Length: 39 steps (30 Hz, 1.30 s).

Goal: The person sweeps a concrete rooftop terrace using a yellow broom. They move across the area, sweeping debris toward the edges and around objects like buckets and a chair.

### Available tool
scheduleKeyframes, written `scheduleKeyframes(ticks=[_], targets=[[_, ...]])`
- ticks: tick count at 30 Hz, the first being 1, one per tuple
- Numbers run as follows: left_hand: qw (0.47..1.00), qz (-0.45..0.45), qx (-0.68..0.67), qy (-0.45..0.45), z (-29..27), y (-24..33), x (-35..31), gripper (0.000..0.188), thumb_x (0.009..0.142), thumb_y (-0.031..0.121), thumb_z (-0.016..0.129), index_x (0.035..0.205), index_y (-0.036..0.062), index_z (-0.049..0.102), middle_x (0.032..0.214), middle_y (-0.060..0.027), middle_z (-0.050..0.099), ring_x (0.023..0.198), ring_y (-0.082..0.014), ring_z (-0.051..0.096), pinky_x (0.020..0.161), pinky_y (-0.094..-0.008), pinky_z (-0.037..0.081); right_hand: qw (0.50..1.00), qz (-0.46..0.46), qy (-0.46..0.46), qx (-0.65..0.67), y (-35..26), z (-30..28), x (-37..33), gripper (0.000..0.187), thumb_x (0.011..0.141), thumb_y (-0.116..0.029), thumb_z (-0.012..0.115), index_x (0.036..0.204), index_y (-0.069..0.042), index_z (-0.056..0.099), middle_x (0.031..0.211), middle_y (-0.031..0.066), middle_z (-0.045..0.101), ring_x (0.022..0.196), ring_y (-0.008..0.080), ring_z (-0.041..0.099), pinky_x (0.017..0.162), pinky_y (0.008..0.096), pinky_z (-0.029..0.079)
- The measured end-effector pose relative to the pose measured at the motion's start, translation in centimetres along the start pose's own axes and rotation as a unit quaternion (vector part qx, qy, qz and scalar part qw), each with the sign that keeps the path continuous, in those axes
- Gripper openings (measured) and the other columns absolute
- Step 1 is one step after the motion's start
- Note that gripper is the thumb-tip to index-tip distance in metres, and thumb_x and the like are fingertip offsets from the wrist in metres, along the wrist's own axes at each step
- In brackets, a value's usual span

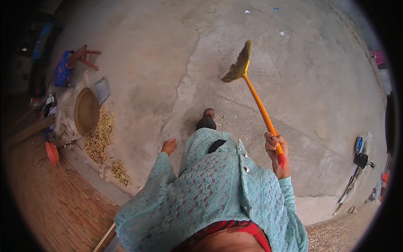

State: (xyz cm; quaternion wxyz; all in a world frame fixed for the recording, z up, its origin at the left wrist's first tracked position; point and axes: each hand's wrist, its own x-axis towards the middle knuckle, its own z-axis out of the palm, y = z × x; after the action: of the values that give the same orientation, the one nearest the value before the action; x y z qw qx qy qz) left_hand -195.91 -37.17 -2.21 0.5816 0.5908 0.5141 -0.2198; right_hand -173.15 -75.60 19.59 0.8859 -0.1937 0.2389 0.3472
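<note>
My right hand (277, 148) is wrapped round the orange handle of a broom (261, 105), close to its red end cap. The broom is raised in front of me to the right, and its fan of yellowish-brown bristles (239, 63) points away from me. Whether the bristles touch the concrete floor (138, 75) I cannot tell. Beside my body on the left hangs my left hand (169, 146), its fingers curled in and nothing visible in them.
At left, a heap of dried yellowish pods or stalks (100, 132) lies beside a round brown basin (86, 111), a grey dustpan (102, 89) and a wooden stool (86, 57). Scraps of litter (247, 11) dot the far floor. A black container (360, 160) stands at right.
</note>
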Motion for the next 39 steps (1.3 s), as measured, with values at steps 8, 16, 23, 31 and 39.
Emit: scheduleKeyframes(ticks=[8,16,23,31,39], targets=[[0.993,0.109,-0.037,-0.038,-1.2,7.7,-1.5,0.041,0.074,0.018,0.052,0.112,0.0028,0.045,0.089,-0.0063,0.055,0.071,-0.0147,0.053,0.062,-0.0279,0.042,0.986,0.136,-0.021,0.099,4.8,2.9,4.1,0.027,0.069,0.001,0.045,0.094,0.003,0.034,0.065,0.0036,0.04,0.046,0.007,0.045,0.04,0.0194,0.041],[0.994,0.063,-0.075,0.056,-2.8,6.0,-6.1,0.041,0.073,0.018,0.053,0.111,0.0052,0.046,0.088,-0.0051,0.055,0.069,-0.0125,0.053,0.058,-0.0267,0.04,0.966,0.227,-0.016,0.119,1.3,1.6,11.1,0.022,0.072,-0.006,0.046,0.089,0.004,0.038,0.07,0.0125,0.05,0.061,0.0192,0.053,0.054,0.0253,0.049],[0.996,-0.048,-0.058,0.049,-1.8,3.1,-9.2,0.042,0.07,0.017,0.056,0.11,0.0067,0.048,0.082,-0.0007,0.056,0.061,-0.0102,0.053,0.05,-0.0239,0.039,0.932,0.248,0.067,0.254,-3.4,-1.4,17.1,0.02,0.069,0.004,0.039,0.087,0.011,0.034,0.068,0.0103,0.043,0.054,0.0144,0.05,0.045,0.0202,0.047],[0.997,0.069,-0.014,0.031,3.1,13.4,-8.4,0.04,0.074,0.021,0.053,0.111,0.006,0.047,0.084,-0.0023,0.055,0.069,-0.0102,0.053,0.058,-0.0242,0.04,0.942,0.213,0.011,0.259,-14.0,-5.6,14.6,0.022,0.067,0.004,0.04,0.085,0.014,0.033,0.07,0.0118,0.04,0.048,0.0128,0.046,0.041,0.0191,0.044],[0.996,0.079,0.005,0.037,4.9,16.0,-8.9,0.039,0.074,0.02,0.053,0.11,0.0056,0.048,0.08,-0.0031,0.055,0.069,-0.0107,0.052,0.055,-0.0237,0.039,0.983,0.122,0.034,0.131,-25.9,-8.3,8.8,0.017,0.068,0.001,0.039,0.081,0.011,0.034,0.063,0.0075,0.04,0.046,0.0103,0.041,0.041,0.0178,0.04]])
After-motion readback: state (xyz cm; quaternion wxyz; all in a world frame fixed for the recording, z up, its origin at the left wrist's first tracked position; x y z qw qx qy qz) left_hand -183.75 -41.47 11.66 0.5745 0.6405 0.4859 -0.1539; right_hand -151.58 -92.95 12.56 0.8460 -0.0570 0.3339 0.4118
